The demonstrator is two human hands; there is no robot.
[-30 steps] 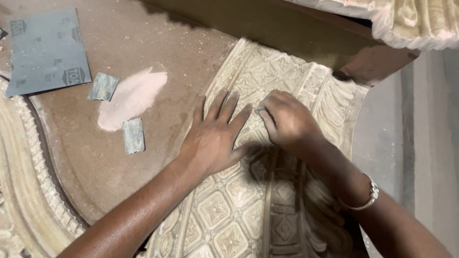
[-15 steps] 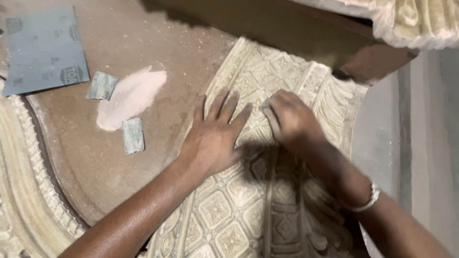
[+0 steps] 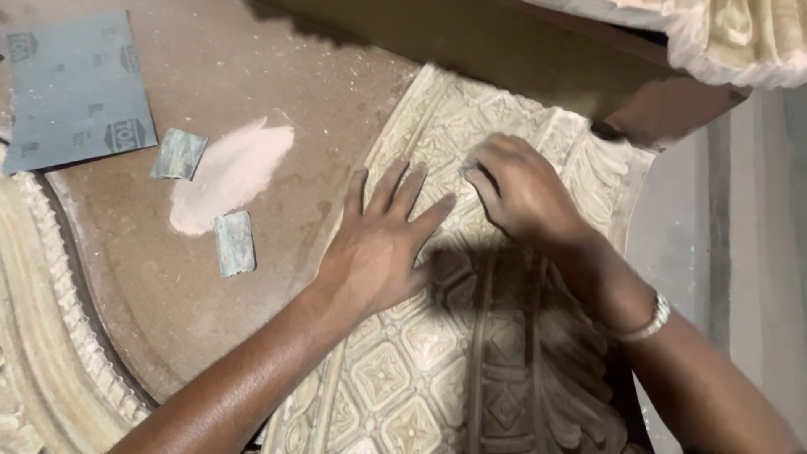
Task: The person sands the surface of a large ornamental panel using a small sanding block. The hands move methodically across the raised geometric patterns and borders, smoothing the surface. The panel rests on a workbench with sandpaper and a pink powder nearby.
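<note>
1. Carved panel (image 3: pixel 437 370): pale, relief-cut piece with diamond grid and leaf border. It lies flat on the brown worktop (image 3: pixel 277 76), running from centre to near right.
2. Left hand (image 3: pixel 382 244): open, fingers spread, palm flat on the panel's left-centre. It grips nothing and looks to be bracing the piece.
3. Right hand (image 3: pixel 525 189): curled, fingertips pressed onto the carving just right of the left hand. Something small may be pinched under the fingers; can't tell, it's blurred and hidden.
4. Handling judgement: the panel looks rigid, fairly heavy and dusty. The raised relief and the thin leaf edge on the far right look chip-prone. The surface is probably slippery with powder.
5. Where to hold: flat palm on the broad diamond field, or under the plain long edges. Avoid the leaf border and the fine ridges.
6. Around it:
   - grey sandpaper sheet (image 3: pixel 76 88), far left
   - two small worn sandpaper scraps (image 3: pixel 178 155) and (image 3: pixel 234 243)
   - pale dust pile (image 3: pixel 231 172) between the scraps
   - beaded curved moulding (image 3: pixel 59 319) along the near left
   - another carved piece (image 3: pixel 740 38), far right, raised above the worktop
</note>
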